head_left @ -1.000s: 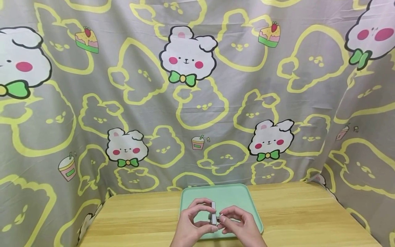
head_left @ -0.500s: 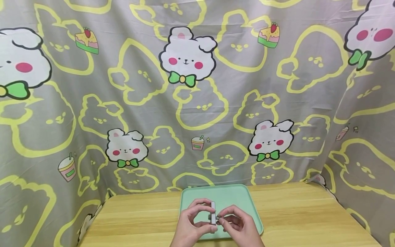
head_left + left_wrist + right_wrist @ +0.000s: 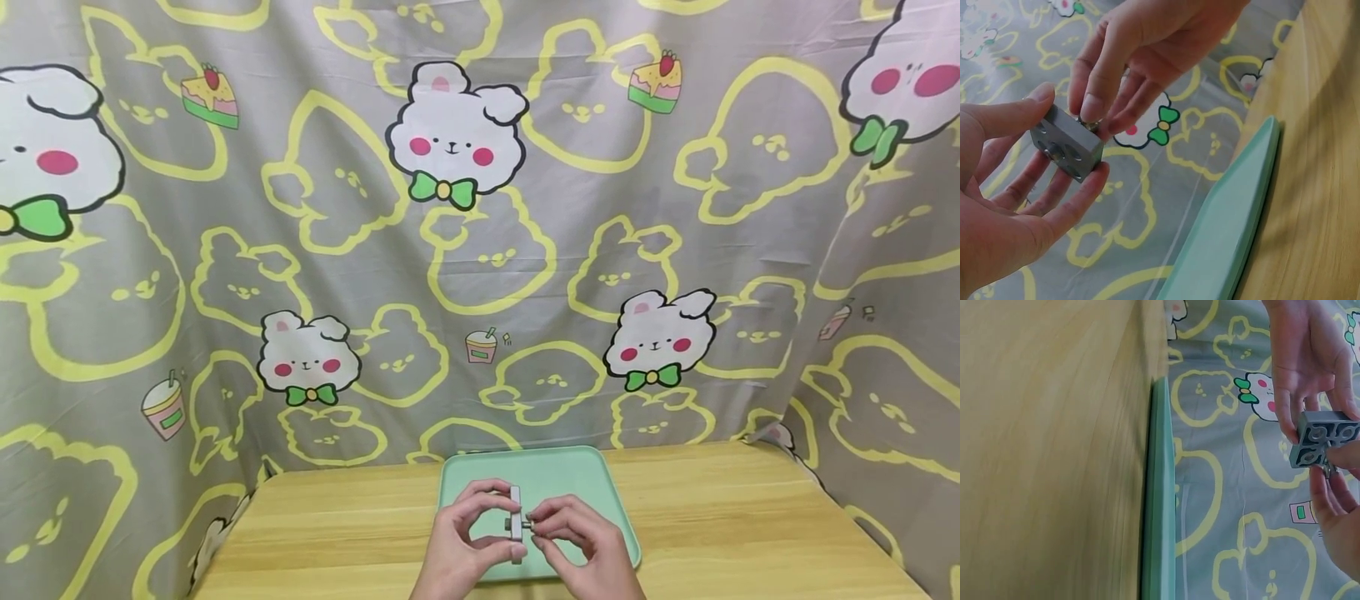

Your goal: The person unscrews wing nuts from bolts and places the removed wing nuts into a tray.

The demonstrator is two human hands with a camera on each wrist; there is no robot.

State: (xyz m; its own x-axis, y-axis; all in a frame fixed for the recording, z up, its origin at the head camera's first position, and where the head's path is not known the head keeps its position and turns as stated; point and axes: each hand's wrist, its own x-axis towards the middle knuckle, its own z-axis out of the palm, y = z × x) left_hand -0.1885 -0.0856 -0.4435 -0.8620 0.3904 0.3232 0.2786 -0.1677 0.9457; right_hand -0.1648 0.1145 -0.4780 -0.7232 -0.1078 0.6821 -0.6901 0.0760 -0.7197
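Note:
A grey block (image 3: 515, 510) stands upright in the air over the mint-green tray, its flat face turned sideways. My left hand (image 3: 459, 537) grips it by its edges, thumb below and fingers above in the head view. Round recesses mark the broad face of the block (image 3: 1065, 144) in the left wrist view; the opposite face of the block (image 3: 1317, 434) has ringed hollows. A metal bolt (image 3: 527, 525) sticks out of the middle towards my right hand (image 3: 588, 542), whose thumb and fingertips pinch around its outer end. Those fingertips partly hide the bolt.
The mint-green tray (image 3: 558, 475) lies on a wood-grain table (image 3: 720, 517) beneath both hands. A grey curtain (image 3: 480, 250) printed with bears and yellow outlines encloses the table at the back and sides.
The right fingers have shifted and turned around the bolt's end, showing more of the shaft. Block and left hand have moved very slightly up and left; the left grip holds the same.

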